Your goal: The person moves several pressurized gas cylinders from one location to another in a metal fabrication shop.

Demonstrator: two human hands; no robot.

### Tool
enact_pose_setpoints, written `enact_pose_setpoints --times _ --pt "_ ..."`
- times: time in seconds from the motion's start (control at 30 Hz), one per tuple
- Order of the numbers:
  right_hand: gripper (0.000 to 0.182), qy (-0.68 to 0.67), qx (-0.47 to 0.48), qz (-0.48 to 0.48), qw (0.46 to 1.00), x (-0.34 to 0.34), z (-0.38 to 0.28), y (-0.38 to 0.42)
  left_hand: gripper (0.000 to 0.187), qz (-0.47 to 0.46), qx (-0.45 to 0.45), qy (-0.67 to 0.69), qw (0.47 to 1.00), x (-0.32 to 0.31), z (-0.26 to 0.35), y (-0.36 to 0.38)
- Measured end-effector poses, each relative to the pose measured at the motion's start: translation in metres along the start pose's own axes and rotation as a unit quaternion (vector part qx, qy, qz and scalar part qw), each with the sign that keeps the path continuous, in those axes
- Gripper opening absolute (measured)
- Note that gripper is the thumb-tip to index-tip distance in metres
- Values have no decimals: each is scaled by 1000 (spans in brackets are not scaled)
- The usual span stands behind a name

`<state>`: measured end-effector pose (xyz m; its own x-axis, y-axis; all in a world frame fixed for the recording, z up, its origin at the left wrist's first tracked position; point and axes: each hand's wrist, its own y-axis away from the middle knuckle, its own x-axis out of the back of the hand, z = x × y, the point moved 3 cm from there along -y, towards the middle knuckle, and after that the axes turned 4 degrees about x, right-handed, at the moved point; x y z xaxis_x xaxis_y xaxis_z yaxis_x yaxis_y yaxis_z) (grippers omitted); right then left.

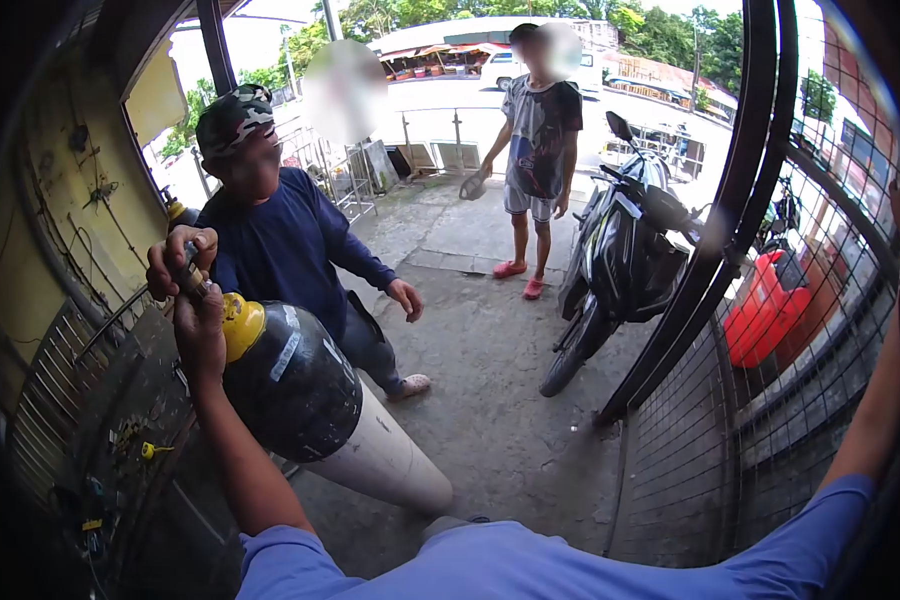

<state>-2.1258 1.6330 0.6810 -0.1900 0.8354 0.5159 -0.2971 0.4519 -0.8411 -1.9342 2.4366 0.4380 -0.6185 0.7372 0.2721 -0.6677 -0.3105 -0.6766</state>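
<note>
A gas cylinder (305,375) with a black shoulder, yellow collar and pale grey body stands tilted at the left. My left hand (198,322) is closed around the valve (192,275) at its top, thumb up along the fitting. A co-worker's hand (175,258) grips the same valve just above mine. My right forearm (870,410) reaches up beside the mesh gate (690,440) at the right edge, where the dark border hides the hand's fingers.
The co-worker in a camouflage cap (235,125) stands behind the cylinder. Another person (542,140) stands farther back near a parked motorcycle (625,250). Beyond the mesh sits a red container (765,315). A cluttered dark bench (140,400) lines the left wall.
</note>
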Motion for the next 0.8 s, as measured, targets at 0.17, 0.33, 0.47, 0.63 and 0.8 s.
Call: enact_pose_setpoints --times 0.17,0.33,0.47,0.63,0.8 --pt "44 -8 -12 8 1000 -6 5 -2 57 -15 -1 10 1000 0 -5 -1" --pt "46 -28 -15 -7 999 -10 5 -5 55 -6 7 17 1000 0 -4 0" --pt "46 -27 -10 5 1000 -22 5 -11 54 -14 20 11 1000 3 -1 2" --pt "46 13 14 -16 1000 -11 5 -7 55 0 -8 6 1000 -1 -4 -1" --pt "47 36 10 18 999 -65 17 -43 55 6 -10 -24 1000 1 -18 -6"
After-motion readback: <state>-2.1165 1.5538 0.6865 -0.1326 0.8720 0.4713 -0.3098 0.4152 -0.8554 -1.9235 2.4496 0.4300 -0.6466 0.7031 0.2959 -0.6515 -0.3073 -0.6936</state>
